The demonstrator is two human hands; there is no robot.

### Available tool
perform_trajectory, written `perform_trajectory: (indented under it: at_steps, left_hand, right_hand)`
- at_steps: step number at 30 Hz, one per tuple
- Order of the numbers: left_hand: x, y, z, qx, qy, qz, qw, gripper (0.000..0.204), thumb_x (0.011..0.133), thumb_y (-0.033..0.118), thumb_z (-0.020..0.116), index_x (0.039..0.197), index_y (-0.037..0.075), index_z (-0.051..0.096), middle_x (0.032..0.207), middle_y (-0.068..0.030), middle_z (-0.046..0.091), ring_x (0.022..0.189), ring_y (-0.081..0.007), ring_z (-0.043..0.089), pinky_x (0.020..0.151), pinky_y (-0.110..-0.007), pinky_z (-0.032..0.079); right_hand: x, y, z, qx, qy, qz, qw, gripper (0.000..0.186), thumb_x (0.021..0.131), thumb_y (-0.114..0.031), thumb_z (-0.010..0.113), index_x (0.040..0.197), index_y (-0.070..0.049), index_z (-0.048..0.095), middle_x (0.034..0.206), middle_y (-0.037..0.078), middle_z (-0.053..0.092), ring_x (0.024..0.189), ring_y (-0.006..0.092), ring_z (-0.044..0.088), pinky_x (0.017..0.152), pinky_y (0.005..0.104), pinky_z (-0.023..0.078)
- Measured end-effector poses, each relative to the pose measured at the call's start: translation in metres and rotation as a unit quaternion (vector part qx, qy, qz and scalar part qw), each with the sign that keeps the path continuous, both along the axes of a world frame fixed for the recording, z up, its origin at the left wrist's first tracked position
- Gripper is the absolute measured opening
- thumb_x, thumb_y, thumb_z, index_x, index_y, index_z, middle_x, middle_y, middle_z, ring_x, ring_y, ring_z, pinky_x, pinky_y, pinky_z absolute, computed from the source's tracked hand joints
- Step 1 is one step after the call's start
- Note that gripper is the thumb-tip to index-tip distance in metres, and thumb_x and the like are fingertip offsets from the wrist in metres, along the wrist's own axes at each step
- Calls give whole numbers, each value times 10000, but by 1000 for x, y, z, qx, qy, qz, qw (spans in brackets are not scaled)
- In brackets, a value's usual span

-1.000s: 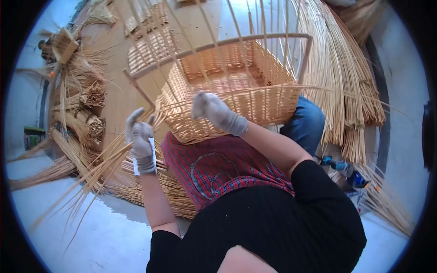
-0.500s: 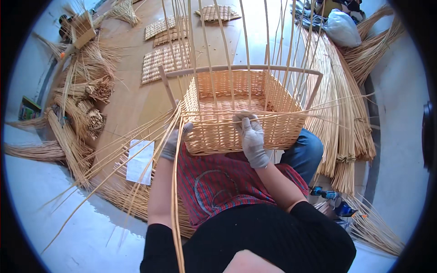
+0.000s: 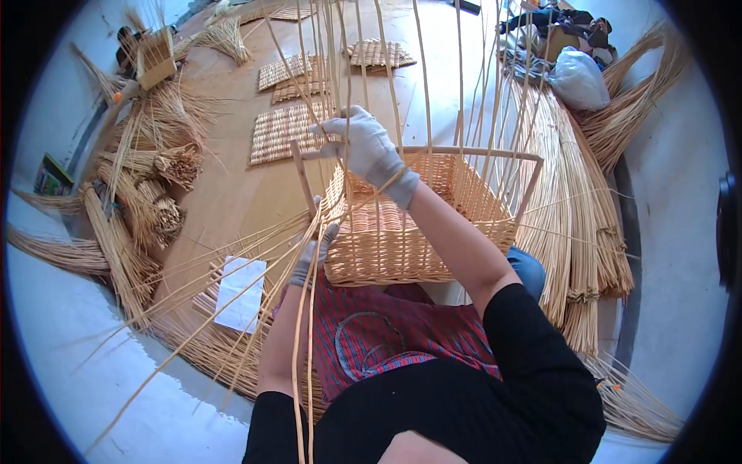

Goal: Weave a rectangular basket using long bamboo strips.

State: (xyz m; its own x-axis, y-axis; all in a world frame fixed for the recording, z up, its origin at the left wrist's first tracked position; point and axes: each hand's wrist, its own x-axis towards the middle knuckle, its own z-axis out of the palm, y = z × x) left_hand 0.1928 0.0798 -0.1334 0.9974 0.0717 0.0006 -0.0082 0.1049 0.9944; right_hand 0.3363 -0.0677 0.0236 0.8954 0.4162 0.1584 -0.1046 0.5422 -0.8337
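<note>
A light woven basket sits over my lap on red striped cloth, with tall upright rods rising from it and a wooden bar frame across its top. My gloved left hand grips the basket's left front corner among long loose weaving strands, partly hidden by them. Above that corner my gloved right hand is raised, its fingers bent around one of the thin upright rods. A wooden post of the frame stands just below it.
Willow bundles line the left, longer ones the right. Woven mats and a white paper lie on the board floor. A white sack and dark items are at the back right.
My left hand has come onto the basket's left corner since a second ago. My right hand has risen from the front rim up and leftward to the rods; the basket appears lower in view.
</note>
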Motion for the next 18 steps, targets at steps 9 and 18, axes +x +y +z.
perform_trajectory:
  at_steps: [9, 18]
  left_hand:
    - [2, 15, -57, 204, 11, 97, 974, 811, 898, 649, 636, 1434, 56, 498, 1234, -185, 670, 1052, -327, 660, 853, -439, 517]
    - [5, 11, -62, 56, 1, 128, 990, 525, 842, 361, 843, 1217, 48, 649, 1122, -33, 687, 969, -169, 630, 828, -321, 536]
  right_hand:
    - [-6, 15, -12, -348, -348, -360, 792, 269, 814, -231, 779, 1069, -142, 773, 882, 106, 667, 869, 313, 647, 803, 419, 525]
    - [-48, -23, 7, -355, -442, -168, 807, 840, 851, -76, 736, 1575, -170, 321, 1277, 219, 622, 1207, 360, 582, 1019, 458, 470]
